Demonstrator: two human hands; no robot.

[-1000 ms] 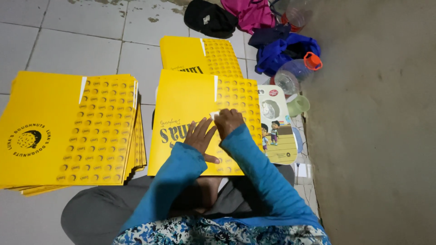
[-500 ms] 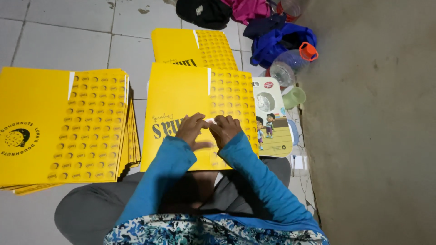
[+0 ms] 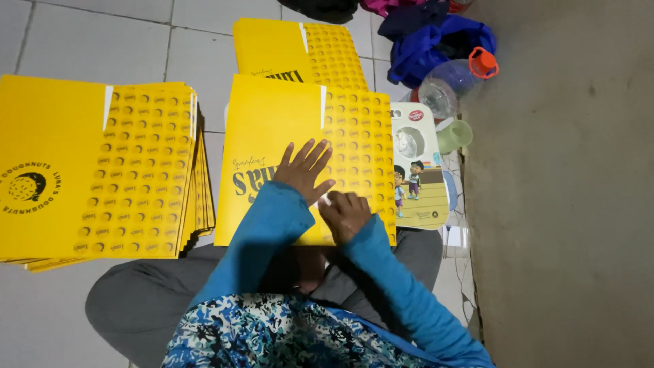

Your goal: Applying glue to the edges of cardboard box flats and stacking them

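Yellow flat box sheet (image 3: 286, 129) lay on the floor before the person's knees. Half a second earlier both hands met at its middle; now the left hand (image 3: 303, 169) was spread flat, grasping nothing, and the right hand (image 3: 346, 215) pressed curled near its lower edge. Left of it sat a matching yellow stack (image 3: 88, 170); right of it, a picture book (image 3: 419, 177).
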